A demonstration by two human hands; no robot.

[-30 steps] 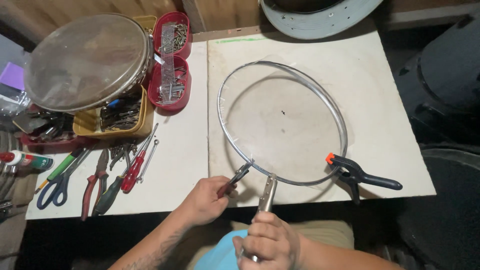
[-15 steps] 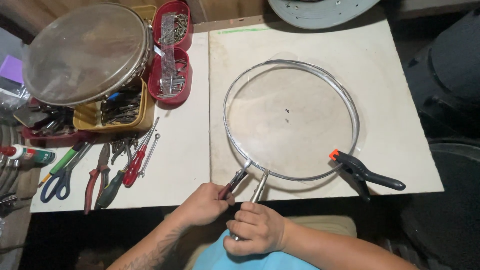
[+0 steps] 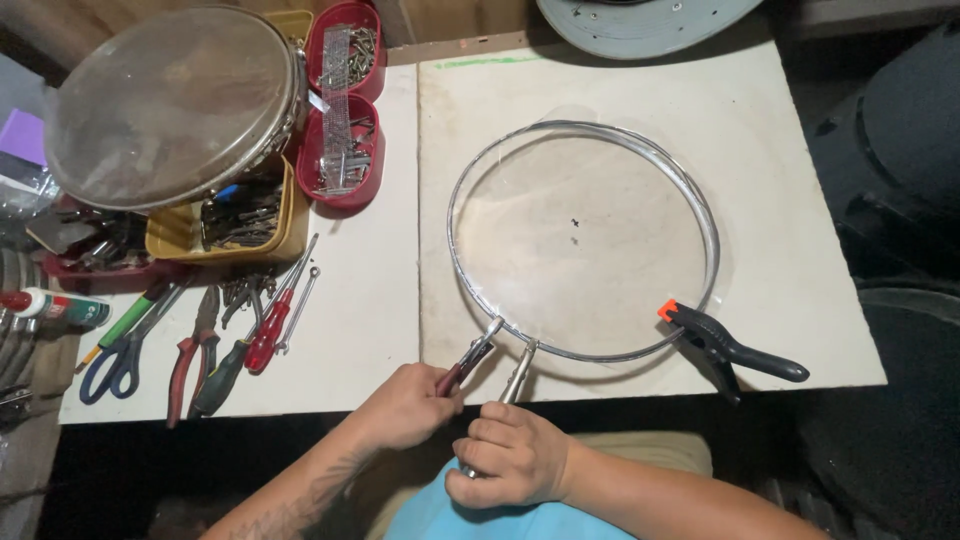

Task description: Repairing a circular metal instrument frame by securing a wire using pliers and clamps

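A thin metal hoop [image 3: 700, 200] with a clear round film [image 3: 585, 240] lies flat on the pale board [image 3: 760, 120]. My left hand [image 3: 405, 405] grips red-handled pliers [image 3: 470, 358] whose jaws bite the hoop's near rim. My right hand [image 3: 510, 455] holds silver locking pliers [image 3: 518, 372], also clamped on the near rim just to the right. A black spring clamp [image 3: 730, 345] with an orange tip pinches the rim at the lower right.
A round drum head [image 3: 170, 100] rests on a yellow tray [image 3: 180, 235] at the far left. Red bins [image 3: 345, 115] hold screws. Scissors [image 3: 120, 350], pliers [image 3: 195, 355] and screwdrivers [image 3: 270, 320] lie at the near left. A grey disc [image 3: 650, 18] sits at the back.
Both hands and their pliers stay on the hoop's near rim. My right hand has shifted slightly up toward the table edge. The view has moved a little.
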